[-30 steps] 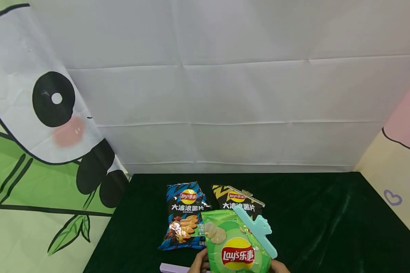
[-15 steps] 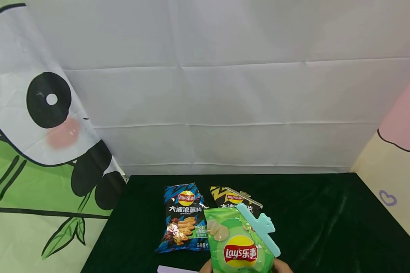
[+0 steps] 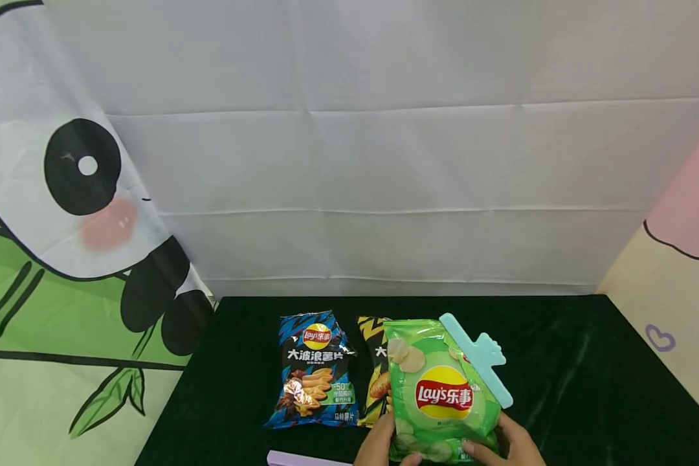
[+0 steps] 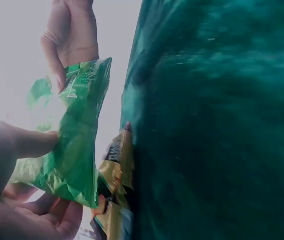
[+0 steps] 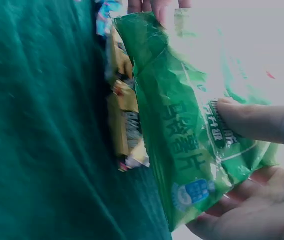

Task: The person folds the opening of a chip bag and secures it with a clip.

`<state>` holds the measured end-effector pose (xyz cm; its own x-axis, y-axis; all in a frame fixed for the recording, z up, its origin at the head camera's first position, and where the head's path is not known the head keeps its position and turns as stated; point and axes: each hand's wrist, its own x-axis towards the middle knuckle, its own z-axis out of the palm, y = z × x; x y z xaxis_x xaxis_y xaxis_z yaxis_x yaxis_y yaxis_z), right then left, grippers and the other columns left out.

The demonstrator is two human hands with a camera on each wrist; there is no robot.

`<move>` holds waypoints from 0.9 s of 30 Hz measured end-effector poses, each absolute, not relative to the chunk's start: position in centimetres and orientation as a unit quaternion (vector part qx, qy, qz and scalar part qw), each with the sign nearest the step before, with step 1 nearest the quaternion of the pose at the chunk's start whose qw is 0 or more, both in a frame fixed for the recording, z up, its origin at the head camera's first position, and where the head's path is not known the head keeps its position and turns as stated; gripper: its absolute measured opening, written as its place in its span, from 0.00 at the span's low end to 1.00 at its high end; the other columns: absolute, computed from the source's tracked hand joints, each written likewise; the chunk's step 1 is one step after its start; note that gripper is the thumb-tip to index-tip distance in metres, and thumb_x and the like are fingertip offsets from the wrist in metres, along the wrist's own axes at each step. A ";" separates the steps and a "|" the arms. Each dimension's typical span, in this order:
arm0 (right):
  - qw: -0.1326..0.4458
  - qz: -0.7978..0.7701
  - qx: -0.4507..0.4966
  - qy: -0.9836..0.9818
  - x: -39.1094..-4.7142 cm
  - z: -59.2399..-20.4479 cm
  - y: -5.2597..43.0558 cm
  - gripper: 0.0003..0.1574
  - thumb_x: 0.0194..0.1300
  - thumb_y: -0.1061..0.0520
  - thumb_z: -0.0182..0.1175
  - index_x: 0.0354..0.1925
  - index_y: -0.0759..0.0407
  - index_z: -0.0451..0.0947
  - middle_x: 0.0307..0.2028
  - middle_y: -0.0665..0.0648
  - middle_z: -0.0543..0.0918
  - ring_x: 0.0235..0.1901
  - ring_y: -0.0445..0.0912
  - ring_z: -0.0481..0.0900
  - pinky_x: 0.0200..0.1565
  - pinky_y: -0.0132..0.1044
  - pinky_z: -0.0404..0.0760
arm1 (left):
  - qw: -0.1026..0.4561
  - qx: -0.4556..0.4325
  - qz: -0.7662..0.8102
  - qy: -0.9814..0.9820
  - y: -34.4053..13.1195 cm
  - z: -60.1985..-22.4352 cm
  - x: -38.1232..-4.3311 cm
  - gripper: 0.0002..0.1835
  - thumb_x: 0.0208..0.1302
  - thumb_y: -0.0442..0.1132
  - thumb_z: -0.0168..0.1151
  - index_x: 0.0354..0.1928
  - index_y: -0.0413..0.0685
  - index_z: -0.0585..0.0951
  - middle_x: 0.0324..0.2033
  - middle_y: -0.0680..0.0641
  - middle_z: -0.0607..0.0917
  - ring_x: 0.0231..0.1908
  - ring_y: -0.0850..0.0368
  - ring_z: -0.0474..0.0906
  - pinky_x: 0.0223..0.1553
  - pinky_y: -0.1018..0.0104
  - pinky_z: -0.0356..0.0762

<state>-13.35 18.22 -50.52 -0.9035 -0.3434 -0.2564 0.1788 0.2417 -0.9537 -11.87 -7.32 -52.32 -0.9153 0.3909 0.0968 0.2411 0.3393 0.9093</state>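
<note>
the head view showed the front of a green chip bag [image 3: 437,424] with its red logo [image 3: 444,396] and a pale blue clip [image 3: 479,358] fixed across the upper right corner; neither wrist view showed that clip plainly. the right wrist view gave instead the bag's lower part close up, with large characters [image 5: 180,130] and a blue-and-white mark [image 5: 192,194]. only the head view took in the whole blue bag [image 3: 313,372] at left and a lavender object [image 3: 303,459] cut off by the lower edge. a yellow-and-black bag [image 3: 377,362] sat on the dark green surface [image 3: 233,382], partly hidden behind the green chip bag.

the left hand [image 3: 378,445] had its grip closed on that bag's left side: its thumb pressed the front, fingers curled beneath. the right hand [image 3: 515,445] gripped the lower right side likewise, thumb on the front. whether the bag touched the surface could not be told.
</note>
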 end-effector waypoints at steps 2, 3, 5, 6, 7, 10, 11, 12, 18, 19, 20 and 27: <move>0.186 -0.596 -0.037 0.780 -13.5 -49.8 18.4 0.41 0.59 0.51 0.64 0.64 0.64 0.60 0.56 0.66 0.75 0.44 0.38 0.81 0.44 0.29 0.79 | 0.081 0.161 0.528 0.830 -6.5 -51.4 -12.1 0.29 0.63 0.53 0.59 0.65 0.64 0.64 0.57 0.52 0.75 0.55 0.65 0.71 0.55 0.61 0.74; 0.171 -0.589 -0.025 0.789 -13.6 -49.5 18.5 0.41 0.58 0.51 0.65 0.64 0.62 0.61 0.57 0.65 0.76 0.44 0.36 0.80 0.44 0.29 0.79 | 0.090 0.143 0.524 0.835 -6.1 -51.0 -12.3 0.30 0.62 0.55 0.60 0.65 0.67 0.63 0.58 0.54 0.74 0.56 0.65 0.70 0.56 0.60 0.73; 0.139 -0.578 0.000 0.804 -13.7 -49.0 18.5 0.41 0.57 0.50 0.66 0.64 0.59 0.62 0.57 0.63 0.77 0.43 0.34 0.80 0.43 0.28 0.79 | 0.099 0.119 0.523 0.838 -5.3 -50.5 -12.7 0.32 0.60 0.56 0.61 0.65 0.68 0.63 0.59 0.56 0.73 0.57 0.63 0.70 0.58 0.58 0.73; 0.126 -0.575 0.013 0.808 -13.8 -48.8 18.6 0.41 0.56 0.50 0.67 0.63 0.58 0.63 0.56 0.62 0.77 0.43 0.34 0.80 0.43 0.29 0.79 | 0.105 0.108 0.526 0.837 -4.9 -50.3 -13.0 0.32 0.59 0.56 0.62 0.64 0.69 0.63 0.59 0.56 0.73 0.57 0.61 0.70 0.58 0.57 0.72; 0.114 -0.572 0.025 0.812 -13.8 -48.6 18.6 0.40 0.56 0.50 0.67 0.63 0.57 0.63 0.56 0.61 0.77 0.43 0.34 0.80 0.42 0.29 0.79 | 0.112 0.099 0.531 0.834 -4.6 -50.1 -13.2 0.32 0.59 0.56 0.63 0.64 0.70 0.63 0.59 0.57 0.73 0.58 0.60 0.70 0.59 0.54 0.71; 0.090 -0.574 0.046 0.813 -13.9 -48.4 19.0 0.40 0.57 0.50 0.67 0.64 0.57 0.63 0.56 0.62 0.78 0.41 0.35 0.81 0.40 0.31 0.81 | 0.136 0.089 0.543 0.824 -3.7 -49.5 -13.8 0.32 0.58 0.57 0.63 0.64 0.73 0.63 0.60 0.58 0.71 0.60 0.57 0.68 0.61 0.49 0.69; 0.085 -0.576 0.048 0.812 -13.9 -48.4 19.2 0.40 0.58 0.50 0.66 0.64 0.57 0.62 0.56 0.63 0.78 0.40 0.35 0.81 0.39 0.31 0.81 | 0.145 0.089 0.548 0.819 -3.5 -49.3 -14.0 0.33 0.58 0.57 0.63 0.64 0.74 0.62 0.61 0.58 0.71 0.61 0.57 0.68 0.62 0.48 0.68; 0.083 -0.577 0.050 0.811 -13.9 -48.4 19.4 0.41 0.59 0.51 0.66 0.65 0.57 0.60 0.56 0.64 0.77 0.40 0.35 0.81 0.38 0.31 0.82 | 0.154 0.090 0.553 0.814 -3.2 -49.2 -14.1 0.33 0.58 0.56 0.63 0.64 0.75 0.61 0.61 0.59 0.70 0.62 0.56 0.67 0.62 0.47 0.68; 0.056 -0.567 0.064 0.819 -14.1 -48.8 21.1 0.45 0.61 0.48 0.64 0.67 0.58 0.53 0.60 0.67 0.73 0.38 0.27 0.79 0.37 0.32 0.83 | 0.177 0.095 0.563 0.802 -1.5 -49.1 -14.8 0.33 0.59 0.56 0.63 0.64 0.75 0.60 0.61 0.59 0.70 0.60 0.60 0.68 0.62 0.50 0.69; 0.051 -0.566 0.070 0.820 -14.1 -48.9 21.3 0.45 0.61 0.47 0.64 0.67 0.58 0.53 0.58 0.63 0.75 0.38 0.27 0.78 0.36 0.32 0.83 | 0.178 0.099 0.566 0.799 -1.2 -49.2 -14.9 0.33 0.59 0.56 0.62 0.64 0.74 0.60 0.61 0.59 0.70 0.59 0.61 0.69 0.62 0.52 0.69; 0.047 -0.567 0.076 0.819 -14.1 -49.0 21.6 0.45 0.61 0.47 0.64 0.67 0.58 0.53 0.56 0.59 0.77 0.37 0.26 0.78 0.36 0.33 0.83 | 0.177 0.104 0.568 0.797 -0.9 -49.3 -15.0 0.33 0.60 0.56 0.62 0.65 0.74 0.59 0.62 0.59 0.69 0.60 0.61 0.68 0.61 0.53 0.70; 0.033 -0.558 0.122 0.820 -14.5 -49.9 23.3 0.51 0.59 0.43 0.64 0.69 0.61 0.50 0.49 0.47 0.78 0.34 0.26 0.78 0.35 0.33 0.84 | 0.197 0.095 0.585 0.781 0.7 -49.8 -15.3 0.39 0.59 0.57 0.63 0.69 0.73 0.54 0.66 0.57 0.64 0.63 0.58 0.65 0.63 0.50 0.67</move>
